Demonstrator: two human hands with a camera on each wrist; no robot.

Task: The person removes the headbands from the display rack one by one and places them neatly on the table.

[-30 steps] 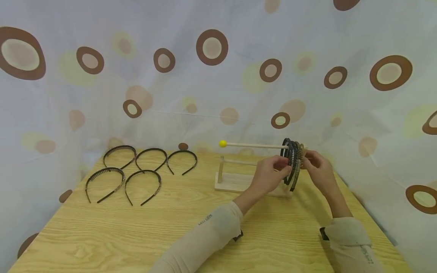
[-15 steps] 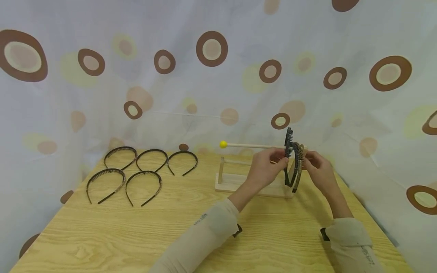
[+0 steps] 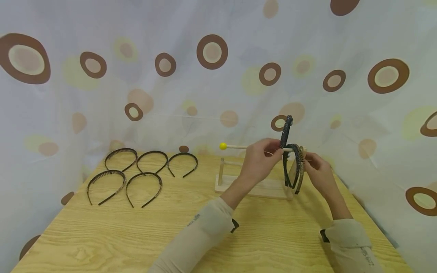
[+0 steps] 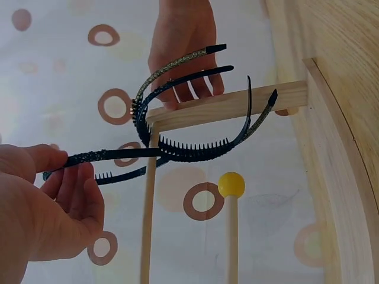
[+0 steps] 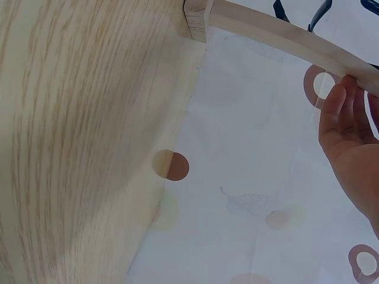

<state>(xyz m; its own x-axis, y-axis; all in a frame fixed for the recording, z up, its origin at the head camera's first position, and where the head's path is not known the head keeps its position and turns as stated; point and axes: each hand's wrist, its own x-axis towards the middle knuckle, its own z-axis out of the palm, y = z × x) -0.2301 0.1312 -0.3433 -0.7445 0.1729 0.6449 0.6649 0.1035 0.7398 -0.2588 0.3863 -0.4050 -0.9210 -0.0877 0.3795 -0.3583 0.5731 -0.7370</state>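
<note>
My left hand point(image 3: 257, 161) pinches a dark toothed headband point(image 3: 286, 131) between thumb and fingertips, its curved top raised above the wooden rod point(image 3: 235, 146). In the left wrist view, the arms of this held headband point(image 4: 112, 155) lie on either side of the rod. Several other headbands point(image 4: 195, 155), dark ones and a gold glittery one, hang on the rod close to the stand's right post point(image 4: 237, 106). My right hand point(image 3: 321, 170) has its fingertips against the outer side of that post, as the right wrist view also shows.
Several dark headbands point(image 3: 143, 189) lie spread on the left of the wooden table point(image 3: 136, 239). The stand's base point(image 3: 266, 189) sits at the right. A yellow ball point(image 3: 223, 146) caps the upper rod's left end; another rod lies lower. A patterned curtain point(image 3: 218, 94) surrounds the table.
My left hand has taken hold of one dark headband from the bunch, raised it and moved it slightly left along the rod. My right hand has stayed at the post.
</note>
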